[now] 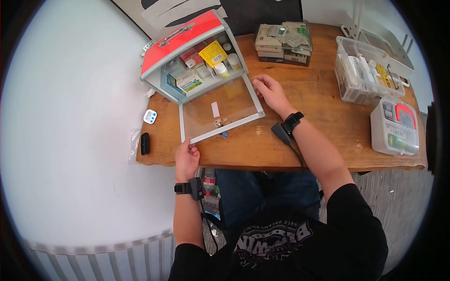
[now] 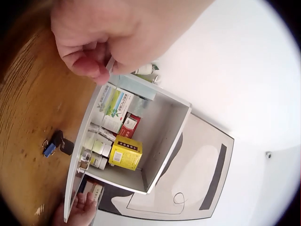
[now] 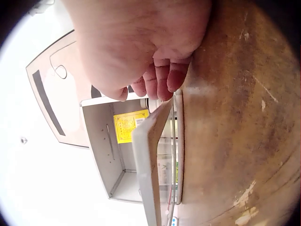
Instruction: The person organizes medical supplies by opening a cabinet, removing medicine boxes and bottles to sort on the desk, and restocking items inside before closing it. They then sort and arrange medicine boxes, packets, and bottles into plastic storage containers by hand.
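Note:
A red-topped medicine box with a metal handle stands on the wooden table, its clear front door folded down toward the person. My left hand pinches the grey frame at the door's near left corner between thumb and fingers. Beside the door's right edge is my right hand, fingers loosely bent and nothing held in them. Inside the box are a yellow carton, a green-and-white carton, a red carton and white bottles. Through the clear panel a small key bunch shows.
At the back stands a clear bin of flat packets. Toward the right are an open clear tub of supplies and a white lidded case with a red handle. A white timer and a black object lie by the left edge.

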`<control>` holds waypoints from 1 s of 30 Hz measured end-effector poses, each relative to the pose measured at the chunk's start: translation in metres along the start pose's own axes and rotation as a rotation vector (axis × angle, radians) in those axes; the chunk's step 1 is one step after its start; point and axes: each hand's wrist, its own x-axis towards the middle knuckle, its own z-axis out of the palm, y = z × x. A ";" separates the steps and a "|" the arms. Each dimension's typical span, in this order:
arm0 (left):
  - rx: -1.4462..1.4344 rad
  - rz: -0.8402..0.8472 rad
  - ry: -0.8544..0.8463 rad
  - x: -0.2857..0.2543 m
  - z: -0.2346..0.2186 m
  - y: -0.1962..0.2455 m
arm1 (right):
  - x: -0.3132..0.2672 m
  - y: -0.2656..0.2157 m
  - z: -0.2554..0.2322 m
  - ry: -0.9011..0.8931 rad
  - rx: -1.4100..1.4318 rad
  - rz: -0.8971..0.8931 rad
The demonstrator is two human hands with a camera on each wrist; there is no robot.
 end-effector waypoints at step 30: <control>1.305 0.685 -0.057 0.107 -0.017 0.064 | -0.012 -0.036 0.001 0.203 -0.005 -0.125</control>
